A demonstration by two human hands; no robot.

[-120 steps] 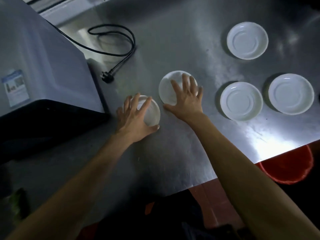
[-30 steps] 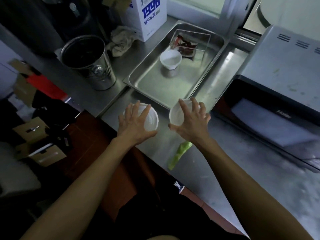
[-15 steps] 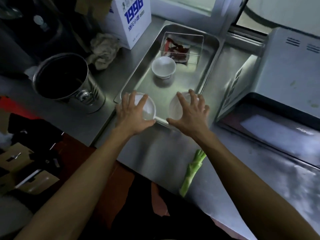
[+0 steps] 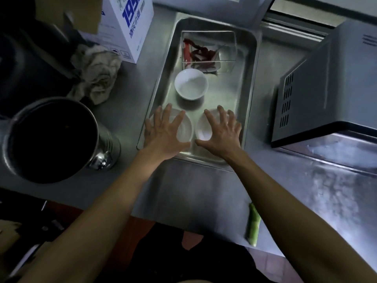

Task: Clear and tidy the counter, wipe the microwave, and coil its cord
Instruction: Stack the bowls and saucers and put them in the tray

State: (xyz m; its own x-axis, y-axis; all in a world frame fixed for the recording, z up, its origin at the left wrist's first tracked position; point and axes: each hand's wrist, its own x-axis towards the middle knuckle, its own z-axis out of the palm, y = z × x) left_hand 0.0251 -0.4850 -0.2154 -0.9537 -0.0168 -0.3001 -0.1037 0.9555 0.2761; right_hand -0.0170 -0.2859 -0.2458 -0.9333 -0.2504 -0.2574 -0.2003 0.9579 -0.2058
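My left hand (image 4: 163, 133) grips a small white bowl (image 4: 186, 131) from above, fingers spread over its rim. In the same way, my right hand (image 4: 221, 133) holds a second white bowl (image 4: 202, 130). Both bowls are at the near end of a steel tray (image 4: 253, 88), side by side, low in it; I cannot tell whether they touch its floor. A third white bowl (image 4: 191, 84) stands upright farther back in the tray. The grey microwave (image 4: 330, 82) stands to the right of the tray. Its cord is out of view.
A clear box with red chillies (image 4: 206, 52) sits at the tray's far end. To the left are a big steel pot (image 4: 51, 139), a crumpled rag (image 4: 95, 72) and a white carton (image 4: 130, 23). A green vegetable stalk (image 4: 253, 224) lies near the counter's front edge.
Both hands picked up a bowl beside the microwave, carried the two to the left and brought them down into the near end of the tray.
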